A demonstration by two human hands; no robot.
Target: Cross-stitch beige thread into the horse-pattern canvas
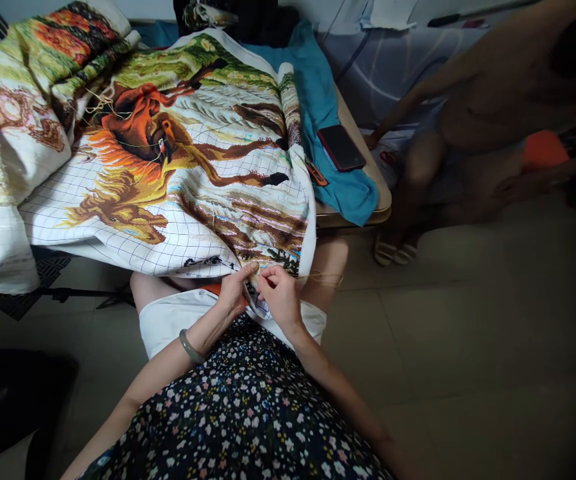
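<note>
A large cross-stitch cloth [153, 167], with a horse in orange and brown stitches on gridded white fabric, spreads from the table down to my lap. My left hand [235, 290] grips its near edge, thumb on top and fingers folded underneath. Close beside it, my right hand [281, 297] is pinched over the same edge. Whatever sits between those right fingertips is too small to make out. A yellowish thread [323, 275] trails to the right from behind my right hand.
On the teal cloth [313, 87] at the table's right lie a dark phone [341, 147] and an orange-handled tool [317, 172]. Another person [488, 113] sits at the right, one sandalled foot [395, 252] on the tiled floor. A rolled part of the stitched cloth [23, 120] bunches at the left.
</note>
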